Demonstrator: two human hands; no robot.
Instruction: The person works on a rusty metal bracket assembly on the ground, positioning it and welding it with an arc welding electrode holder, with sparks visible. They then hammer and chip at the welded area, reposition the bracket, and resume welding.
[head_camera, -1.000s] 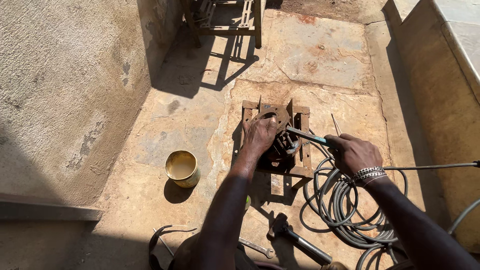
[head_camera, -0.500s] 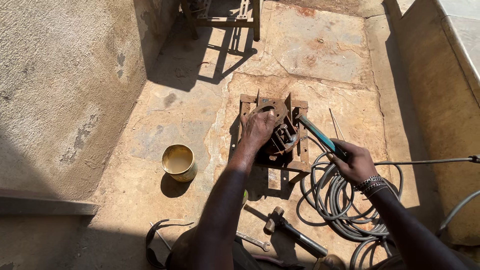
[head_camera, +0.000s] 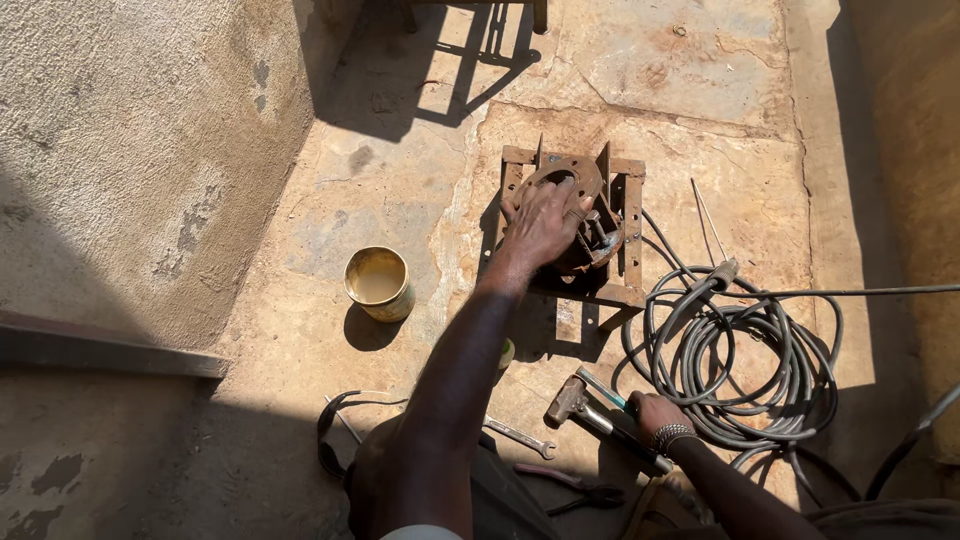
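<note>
I note my left hand (head_camera: 540, 225) spread flat on the rusty steel frame (head_camera: 575, 225) at twelve o'clock — right hand (head_camera: 652, 412) at five, grip closed round the hammer (head_camera: 600, 418) beside coiled cable (head_camera: 745, 365).

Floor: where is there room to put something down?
Bare stone lies between the can and the metal frame, and beyond the frame towards the top. It is crowded right of the frame, where the coiled cable lies, and near the hammer by the right hand.

An outdoor welding yard: sunlit stone paving (head_camera: 690, 60), coiled welding cable (head_camera: 745, 365), hammer (head_camera: 590, 412), spanner (head_camera: 520, 438), rusty steel frame (head_camera: 630, 215).
</note>
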